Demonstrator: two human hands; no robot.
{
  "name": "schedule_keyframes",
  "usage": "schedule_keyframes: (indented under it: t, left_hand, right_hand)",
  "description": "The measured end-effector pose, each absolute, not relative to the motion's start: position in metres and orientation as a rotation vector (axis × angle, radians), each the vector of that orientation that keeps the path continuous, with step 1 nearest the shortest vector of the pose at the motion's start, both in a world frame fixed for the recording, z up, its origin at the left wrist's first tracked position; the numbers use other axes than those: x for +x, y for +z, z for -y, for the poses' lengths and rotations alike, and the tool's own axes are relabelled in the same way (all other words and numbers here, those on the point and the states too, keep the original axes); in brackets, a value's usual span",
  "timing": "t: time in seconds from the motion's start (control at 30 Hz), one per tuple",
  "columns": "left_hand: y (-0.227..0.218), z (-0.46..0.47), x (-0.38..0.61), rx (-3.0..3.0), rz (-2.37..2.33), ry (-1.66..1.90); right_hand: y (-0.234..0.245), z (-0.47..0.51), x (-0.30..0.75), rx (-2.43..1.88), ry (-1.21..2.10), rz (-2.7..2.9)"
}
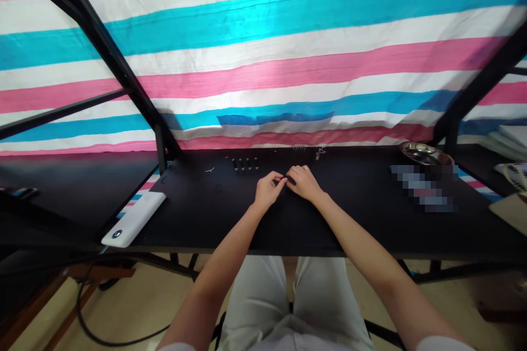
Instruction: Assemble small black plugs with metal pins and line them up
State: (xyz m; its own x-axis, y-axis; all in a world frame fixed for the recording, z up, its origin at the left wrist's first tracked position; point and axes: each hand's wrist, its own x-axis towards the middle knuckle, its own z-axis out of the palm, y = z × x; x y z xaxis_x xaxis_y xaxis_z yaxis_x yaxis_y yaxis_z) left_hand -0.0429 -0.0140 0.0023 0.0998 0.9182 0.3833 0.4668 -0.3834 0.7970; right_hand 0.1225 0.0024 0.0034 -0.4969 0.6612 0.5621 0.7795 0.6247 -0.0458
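Observation:
My left hand (268,188) and my right hand (303,181) meet fingertip to fingertip just above the black table (197,214). The fingers of both are pinched together, and whatever sits between them is too small or too hidden to name. Beyond my left hand stands a row of several small dark cylinders (248,164) with pale ends. Further back lie a row of tiny metallic pieces (299,148) and a small clear piece with thin white strands (318,154).
A white power strip-like box (135,219) lies at the table's left edge. At the back right is a shiny metal dish (428,152), with a blurred-out patch before it. Black metal posts (119,71) slant up on both sides in front of a striped sheet (267,71).

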Motion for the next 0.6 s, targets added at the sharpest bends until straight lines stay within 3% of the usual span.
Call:
schedule_keyframes:
  t: [0.23,0.47,0.6]
  left_hand:
    - [0.009,0.018,-0.041,1.951,-1.287,1.263]
    - [0.019,0.010,-0.049,1.272,-1.202,1.527]
    - [0.023,0.004,-0.056,0.980,-1.189,1.616]
  right_hand:
    - [0.000,-0.001,0.111,-1.252,-0.042,2.260]
    - [0.003,-0.019,0.102,-1.439,0.501,1.925]
    - [0.009,-0.034,0.096,-1.523,0.645,1.849]
